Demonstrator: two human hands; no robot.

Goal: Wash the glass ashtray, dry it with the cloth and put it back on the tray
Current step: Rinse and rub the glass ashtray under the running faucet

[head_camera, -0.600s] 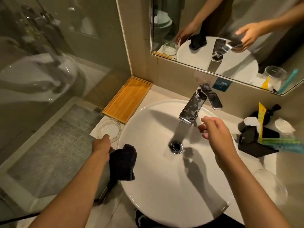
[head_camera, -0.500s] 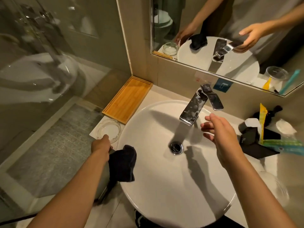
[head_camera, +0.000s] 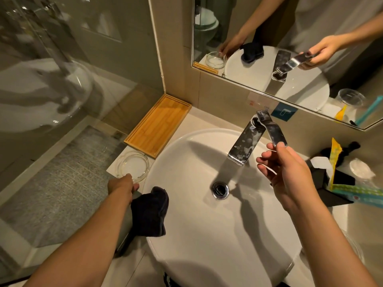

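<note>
The round glass ashtray [head_camera: 132, 165] sits on the counter left of the white basin [head_camera: 186, 235], just in front of the bamboo tray [head_camera: 157, 123]. My left hand [head_camera: 122, 185] is curled on the ashtray's near rim. A dark cloth [head_camera: 151, 212] hangs over the basin's left rim, beside my left wrist. My right hand [head_camera: 286, 175] pinches the end of the chrome tap lever [head_camera: 273, 131] between thumb and fingers. A faint stream appears to fall from the spout [head_camera: 242, 150] toward the drain [head_camera: 220, 189].
A glass shower wall runs along the left. The mirror [head_camera: 269, 38] is above the tap. Right of the basin are a black holder [head_camera: 331, 183] with sachets and packets, a capped glass [head_camera: 361, 168], and another glass at the lower right.
My right hand rose from above the basin to the tap lever and closed on its end. My left hand has stayed at the ashtray's rim.
</note>
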